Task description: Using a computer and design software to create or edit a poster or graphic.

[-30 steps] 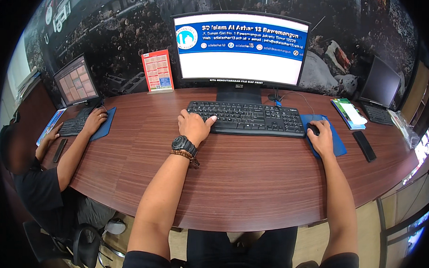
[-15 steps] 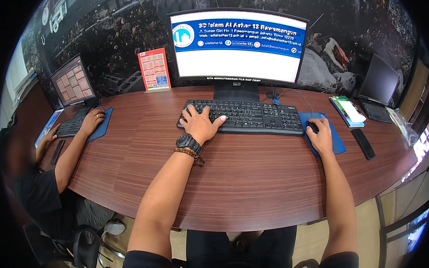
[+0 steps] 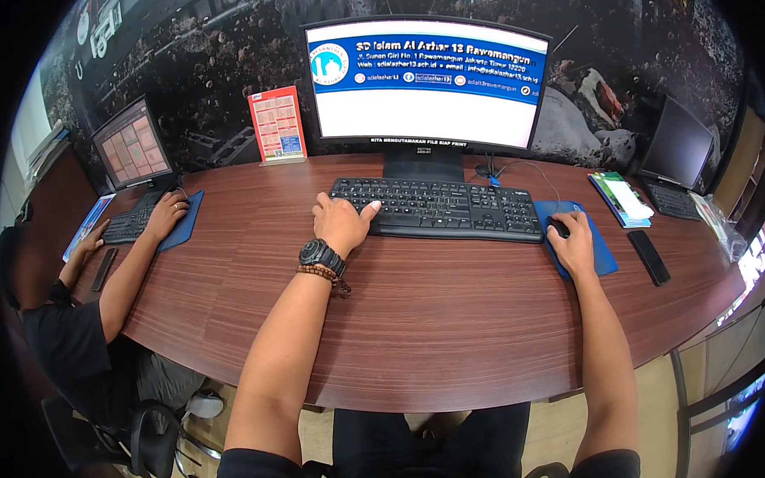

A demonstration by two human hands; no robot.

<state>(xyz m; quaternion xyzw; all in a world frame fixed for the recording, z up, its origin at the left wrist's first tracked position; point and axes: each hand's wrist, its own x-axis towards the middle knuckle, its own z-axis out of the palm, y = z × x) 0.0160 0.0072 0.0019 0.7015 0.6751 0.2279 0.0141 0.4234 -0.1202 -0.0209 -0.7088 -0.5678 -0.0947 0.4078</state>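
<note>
My left hand point(image 3: 342, 225) rests at the left end of a black keyboard point(image 3: 449, 207). Its thumb stretches out over the keys, apart from the other fingers, which are bent at the keyboard's left edge; nothing is held. A dark watch point(image 3: 322, 255) and a beaded bracelet point(image 3: 320, 271) circle that wrist. My right hand point(image 3: 575, 241) is wrapped over a black computer mouse point(image 3: 558, 227), partly hidden under the fingers, on a blue mouse pad point(image 3: 600, 250). Behind the keyboard stands a wide monitor point(image 3: 429, 119) showing a blue banner with a round emblem and white text.
Right of the pad lie a black phone point(image 3: 648, 257), a stack of booklets point(image 3: 621, 199) and a second monitor point(image 3: 677, 144). A red-framed card stand point(image 3: 278, 125) is left of the main monitor. Along the desk point(image 3: 436, 321), at left, a co-worker's hand point(image 3: 168, 214) is at another computer.
My left hand has slid left and drawn its fingers in from their spread over the keys. The right hand stays on the mouse.
</note>
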